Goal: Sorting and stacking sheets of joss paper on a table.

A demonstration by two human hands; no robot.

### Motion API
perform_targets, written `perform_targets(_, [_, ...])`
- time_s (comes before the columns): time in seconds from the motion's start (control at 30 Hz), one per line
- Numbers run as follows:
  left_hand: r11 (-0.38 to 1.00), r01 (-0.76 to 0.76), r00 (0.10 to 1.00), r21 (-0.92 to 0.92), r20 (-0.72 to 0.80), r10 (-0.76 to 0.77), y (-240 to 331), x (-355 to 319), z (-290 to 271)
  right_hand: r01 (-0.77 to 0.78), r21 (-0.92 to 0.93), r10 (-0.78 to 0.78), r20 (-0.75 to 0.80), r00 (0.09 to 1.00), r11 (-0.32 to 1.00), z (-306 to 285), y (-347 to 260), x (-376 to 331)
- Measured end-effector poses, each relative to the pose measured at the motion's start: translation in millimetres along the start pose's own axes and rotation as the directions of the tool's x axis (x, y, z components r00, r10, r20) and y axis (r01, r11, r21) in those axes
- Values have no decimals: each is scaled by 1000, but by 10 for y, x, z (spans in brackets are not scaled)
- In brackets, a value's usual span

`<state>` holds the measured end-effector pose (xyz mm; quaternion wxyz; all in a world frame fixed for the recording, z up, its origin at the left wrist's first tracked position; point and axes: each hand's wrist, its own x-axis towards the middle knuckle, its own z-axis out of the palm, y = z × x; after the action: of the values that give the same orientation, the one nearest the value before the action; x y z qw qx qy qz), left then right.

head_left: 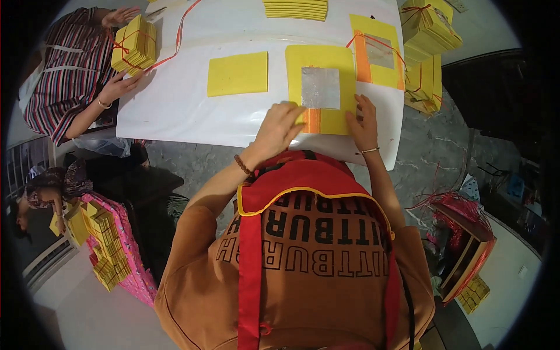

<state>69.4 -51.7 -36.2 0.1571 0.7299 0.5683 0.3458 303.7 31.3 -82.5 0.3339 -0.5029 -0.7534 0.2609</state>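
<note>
A stack of yellow paper sheets [322, 64] with a silver foil square and an orange band lies on the white table [186, 111], near its front edge. My left hand [279, 128] presses on the stack's lower left corner, fingers bent over the edge. My right hand [364, 119] rests flat on its lower right corner. A plain yellow stack [237, 73] lies to the left. Another foil-marked yellow stack [378, 52] crossed by red string lies to the right.
A person in a striped top [64, 64] at the table's left end holds a string-tied yellow bundle [134, 45]. More tied bundles [429, 29] sit at the right end. A pink bag of yellow packs [111, 245] stands on the floor at left, a red basket [466, 233] at right.
</note>
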Motion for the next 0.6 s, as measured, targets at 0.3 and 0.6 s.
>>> perform_targets(0.3, [936,-326,938,132,164,304,-180,-96,68,-400,465,359,178,916,790,106,-120,-21])
perform_targets(0.6, [985,-150,950,-83,264,167,-246,52,-15,194,0,-187,256,948,981,-137,120,32])
